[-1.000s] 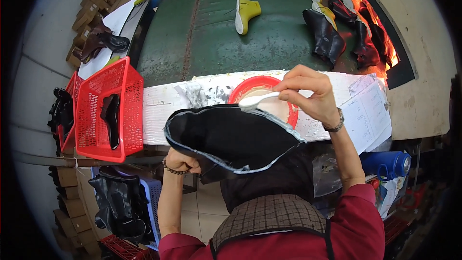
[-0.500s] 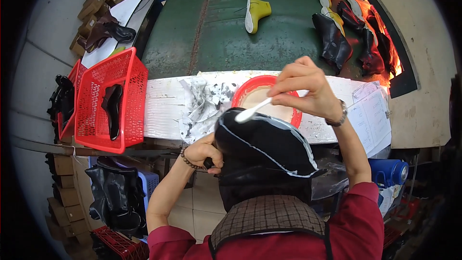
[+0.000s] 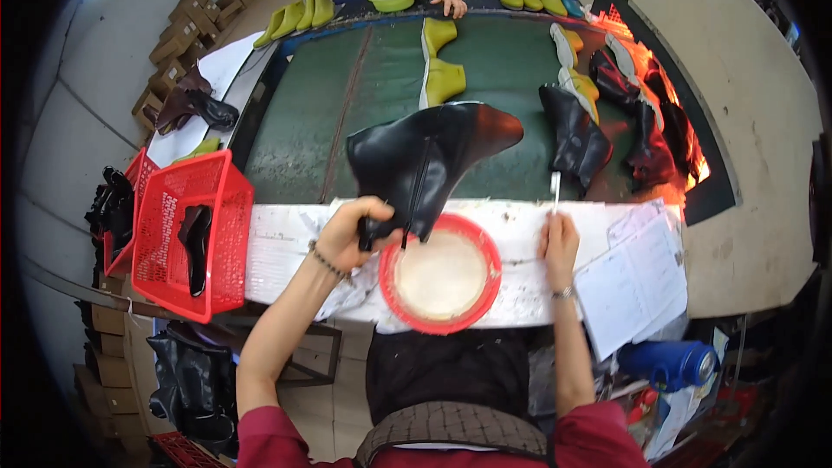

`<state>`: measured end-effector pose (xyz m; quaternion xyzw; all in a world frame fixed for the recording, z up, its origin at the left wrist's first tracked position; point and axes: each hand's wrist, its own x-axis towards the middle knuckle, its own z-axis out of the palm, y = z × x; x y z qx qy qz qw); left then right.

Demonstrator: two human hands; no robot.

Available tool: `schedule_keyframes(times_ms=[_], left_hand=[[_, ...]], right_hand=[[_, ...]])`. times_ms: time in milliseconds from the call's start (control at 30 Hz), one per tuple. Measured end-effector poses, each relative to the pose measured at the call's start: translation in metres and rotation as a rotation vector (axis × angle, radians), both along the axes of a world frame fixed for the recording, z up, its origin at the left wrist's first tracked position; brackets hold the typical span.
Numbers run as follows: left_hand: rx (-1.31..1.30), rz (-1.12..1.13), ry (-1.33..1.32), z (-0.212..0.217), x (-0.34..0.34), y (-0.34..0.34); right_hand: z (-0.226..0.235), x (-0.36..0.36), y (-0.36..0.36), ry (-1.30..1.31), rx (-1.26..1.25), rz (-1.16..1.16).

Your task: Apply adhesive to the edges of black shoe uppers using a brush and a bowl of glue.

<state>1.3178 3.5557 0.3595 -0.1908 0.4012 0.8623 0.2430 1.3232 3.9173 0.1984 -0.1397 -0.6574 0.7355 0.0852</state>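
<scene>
A black leather ankle boot with a side zipper hangs over the near edge of the green conveyor belt, its toe pointing right and its opening low. The fingers of my left hand are closed around its upper near the opening. My right hand is off to the right, gripping a white-handled brush held upright; its tip is hard to make out. Between my hands sits a red bowl of creamy white paste, just below the boot. The boot's sole faces away and is hidden.
Yellow-green shoe lasts and black boots lie on the belt, several near a glowing heater opening. Across it stands a person with a hand on the edge. A red basket, papers and a blue flask flank me.
My left hand has swung the boot up and forward over the belt, turning its white-edged sole away. My right hand has moved off the sole, rightward and lower. Another last stands on the belt.
</scene>
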Motion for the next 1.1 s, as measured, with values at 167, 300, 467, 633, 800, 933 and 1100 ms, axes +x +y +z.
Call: schedule_keyframes(times_ms=[167,300,467,633,800,933,1100], left_hand=[[0.057,0.008,0.028,-0.029,-0.156,0.080],[0.207,0.124,0.289,-0.107,-0.290,0.161],[-0.671,0.192,0.291,-0.096,-0.294,0.154],[-0.463,-0.252,0.781,-0.056,-0.172,0.100],[-0.851,-0.042,0.749,-0.007,0.029,-0.027],[-1.655,0.475,0.657,0.006,0.154,-0.104],[-2.644,0.783,-0.394,0.002,0.310,-0.252]], right_hand=[[0.001,0.007,-0.012,0.084,-0.072,0.014],[0.003,0.008,-0.006,0.044,0.099,-0.016],[0.003,0.009,-0.014,0.096,0.015,0.066],[-0.001,0.006,0.002,0.122,0.070,0.025],[-0.009,0.003,-0.014,0.130,0.080,0.077],[-0.012,0.003,0.001,0.184,0.107,0.058],[-0.014,0.006,0.001,0.182,0.117,0.080]])
